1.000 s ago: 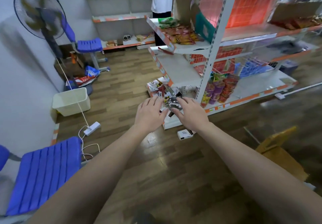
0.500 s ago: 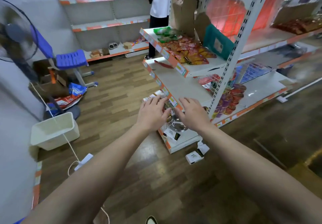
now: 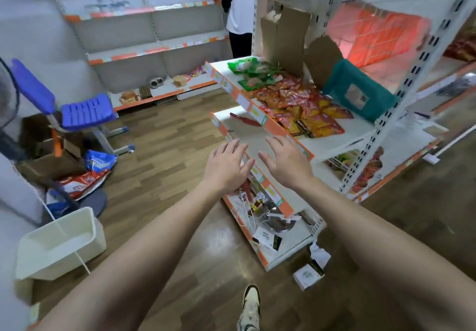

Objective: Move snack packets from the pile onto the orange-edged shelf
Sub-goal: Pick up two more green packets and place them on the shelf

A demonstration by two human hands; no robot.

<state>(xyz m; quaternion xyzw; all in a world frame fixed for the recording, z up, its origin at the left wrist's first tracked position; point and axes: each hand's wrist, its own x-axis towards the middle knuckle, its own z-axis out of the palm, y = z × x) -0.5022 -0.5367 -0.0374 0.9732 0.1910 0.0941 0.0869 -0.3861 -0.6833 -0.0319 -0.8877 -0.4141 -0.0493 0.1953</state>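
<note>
Over the front edge of the middle orange-edged shelf (image 3: pixel 247 136) both hands are spread flat, palms down. The left hand (image 3: pixel 226 168) and the right hand (image 3: pixel 286 163) are near each other, fingers straight and released, and they hold nothing. Whether they touch the shelf I cannot tell. One red packet (image 3: pixel 244 120) lies alone on this shelf, just beyond the fingertips. The snack packets (image 3: pixel 301 106), too many to count, lie in a red and yellow pile on the upper shelf (image 3: pixel 342 135), beyond the right hand. Behind the pile lie some green packets (image 3: pixel 252 73). Left on the floor are one blue chair (image 3: pixel 85 109) and one white bin (image 3: pixel 59 243).
</note>
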